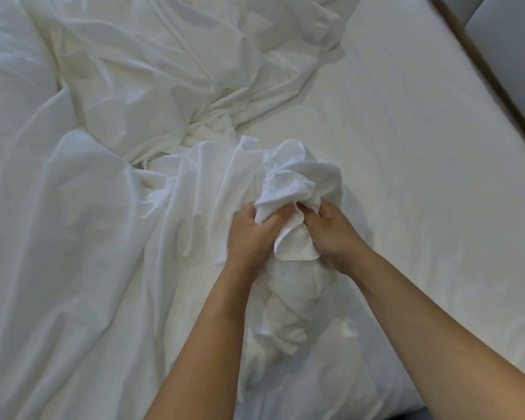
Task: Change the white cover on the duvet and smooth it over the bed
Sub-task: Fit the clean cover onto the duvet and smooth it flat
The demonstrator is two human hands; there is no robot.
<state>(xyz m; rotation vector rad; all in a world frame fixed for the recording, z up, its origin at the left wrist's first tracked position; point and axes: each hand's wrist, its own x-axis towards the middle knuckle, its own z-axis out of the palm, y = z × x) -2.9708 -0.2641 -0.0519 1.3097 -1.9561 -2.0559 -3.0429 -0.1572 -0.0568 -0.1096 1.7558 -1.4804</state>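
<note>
A bunched-up end of the white cover (294, 177) stands raised in front of me at the middle of the bed. My left hand (252, 237) grips its left side and my right hand (337, 234) grips its right side, fingers curled into the cloth close together. Below my hands a twisted roll of white fabric (288, 301) hangs down between my forearms. More of the white bedding (152, 95) lies crumpled across the left and far part of the bed. I cannot tell cover from duvet in that heap.
The smooth white mattress sheet (422, 147) fills the right half. A wooden bed edge (482, 65) runs diagonally at the top right, with a grey surface (509, 28) beyond it. A puffy white mound (9, 65) lies at the far left.
</note>
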